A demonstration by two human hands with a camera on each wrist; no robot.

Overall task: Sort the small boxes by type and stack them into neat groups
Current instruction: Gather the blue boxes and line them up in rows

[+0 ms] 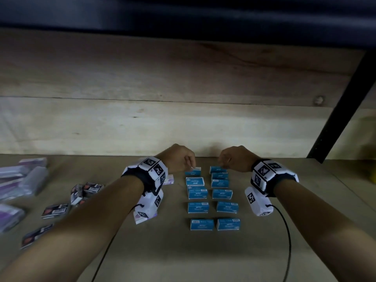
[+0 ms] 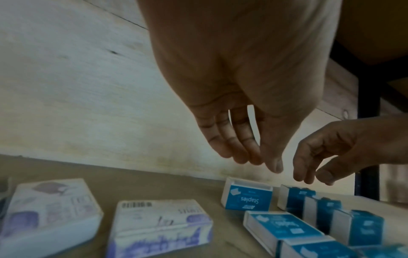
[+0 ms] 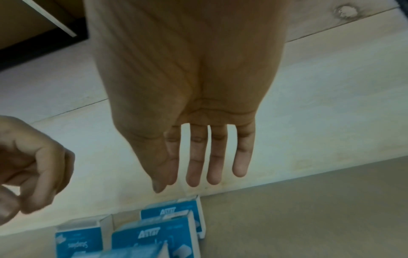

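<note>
Several blue staple boxes [image 1: 198,206] lie in two columns on the brown shelf [image 1: 264,251]. My left hand [image 1: 191,164] hovers just above the far box of the left column [image 2: 247,197], fingers hanging loosely, holding nothing. My right hand [image 1: 222,164] hangs over the far box of the right column [image 3: 176,209], fingers straight down and apart, also empty. Each hand also appears in the other wrist view: the right hand [image 2: 313,176] and the left hand [image 3: 33,192]. Black-and-red boxes [image 1: 55,210] lie scattered to the left.
White-and-purple boxes [image 2: 159,221] lie beside my left wrist, with more purple packs [image 1: 12,176] at the far left. A pale wooden back wall [image 1: 162,119] rises just behind the hands. A black metal post [image 1: 341,110] stands at the right. Wrist-camera cables [image 1: 286,231] trail forward.
</note>
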